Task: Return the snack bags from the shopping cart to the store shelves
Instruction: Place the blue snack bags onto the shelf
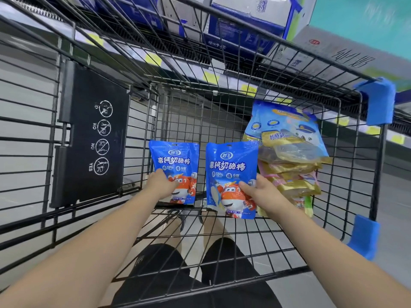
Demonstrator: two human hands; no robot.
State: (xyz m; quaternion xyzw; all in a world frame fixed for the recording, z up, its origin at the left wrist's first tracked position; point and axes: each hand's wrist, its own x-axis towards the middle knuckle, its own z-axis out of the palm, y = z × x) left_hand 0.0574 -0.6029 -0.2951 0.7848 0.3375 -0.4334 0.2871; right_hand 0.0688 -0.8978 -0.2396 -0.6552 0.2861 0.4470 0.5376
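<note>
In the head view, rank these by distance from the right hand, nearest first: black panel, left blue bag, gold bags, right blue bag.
1. right blue bag: held in the right hand.
2. gold bags: stacked just right of that hand.
3. left blue bag: further left, held by the left hand.
4. black panel: far left side.

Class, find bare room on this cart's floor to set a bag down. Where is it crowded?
Free: cart floor beyond the left blue bag and right blue bag, to the far wall. Crowded: right end, filled by the bag stack.
</note>
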